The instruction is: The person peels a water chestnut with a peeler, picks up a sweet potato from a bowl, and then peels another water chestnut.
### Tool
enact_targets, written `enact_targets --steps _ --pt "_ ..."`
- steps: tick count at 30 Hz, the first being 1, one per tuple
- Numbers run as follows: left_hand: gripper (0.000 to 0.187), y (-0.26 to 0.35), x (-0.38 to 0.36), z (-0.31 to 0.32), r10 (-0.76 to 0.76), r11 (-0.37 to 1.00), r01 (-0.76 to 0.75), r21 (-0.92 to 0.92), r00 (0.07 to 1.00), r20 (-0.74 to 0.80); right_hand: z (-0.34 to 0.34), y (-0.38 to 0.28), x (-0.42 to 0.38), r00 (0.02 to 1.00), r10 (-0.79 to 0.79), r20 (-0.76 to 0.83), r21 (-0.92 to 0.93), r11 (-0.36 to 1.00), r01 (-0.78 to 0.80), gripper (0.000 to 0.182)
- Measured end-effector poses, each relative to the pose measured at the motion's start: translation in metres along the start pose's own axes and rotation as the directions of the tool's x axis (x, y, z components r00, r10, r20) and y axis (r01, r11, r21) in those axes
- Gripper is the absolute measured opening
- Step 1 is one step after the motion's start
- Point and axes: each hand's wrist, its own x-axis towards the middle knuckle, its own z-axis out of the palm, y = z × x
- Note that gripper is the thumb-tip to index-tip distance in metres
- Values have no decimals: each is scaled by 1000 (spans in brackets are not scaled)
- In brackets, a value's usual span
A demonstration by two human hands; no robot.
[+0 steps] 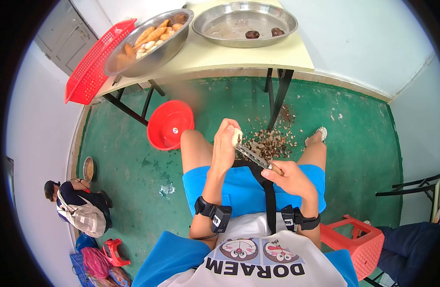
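My left hand (225, 143) is closed around a pale, partly peeled water chestnut (237, 137) with a brown patch of skin on it. In my right hand (290, 178) is a peeler (253, 155), held by its wooden handle. Its metal blade end reaches up and left to the water chestnut, close against it. Below the hands, brown and pale peelings (270, 143) lie scattered on the floor between my feet. Two dark brown unpeeled water chestnuts (252, 34) rest in a wide metal tray (215, 37) on the table.
The table (215, 60) also bears a metal bowl (155, 64) of orange and white peeled pieces, and a red basket (81, 79) beside it. A red basin (155, 134) stands on the floor. One person (81, 205) crouches at left; another's dark-clothed leg (411, 248) is near a red stool (368, 248).
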Motion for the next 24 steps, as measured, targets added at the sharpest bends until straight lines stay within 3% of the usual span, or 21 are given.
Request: enact_targets --steps 3,6,8,11,17,20,24 --pt "23 -7 1 0 32 999 -33 38 999 30 1 2 0 1000 21 7 -1 1000 -21 37" --pt "23 -7 3 2 72 996 -70 51 997 -42 9 2 3 998 -8 -58 -19 1000 7 35" --pt "24 -2 2 7 -171 973 136 -186 967 -189 14 0 5 993 -41 -111 -33 999 37 34" --pt "24 3 3 10 -225 951 158 -265 943 -246 20 -2 9 986 -35 -161 -74 997 24 33" --pt "25 -1 5 7 -248 935 171 -311 941 -231 26 -3 13 973 -59 -223 -124 992 32 33" --pt "27 5 2 6 -316 901 248 -357 937 -148 23 3 15 955 -47 -292 -110 994 15 34" --pt "26 6 2 5 -291 916 234 -326 947 -138 22 8 15 946 -62 -319 -38 998 52 29"
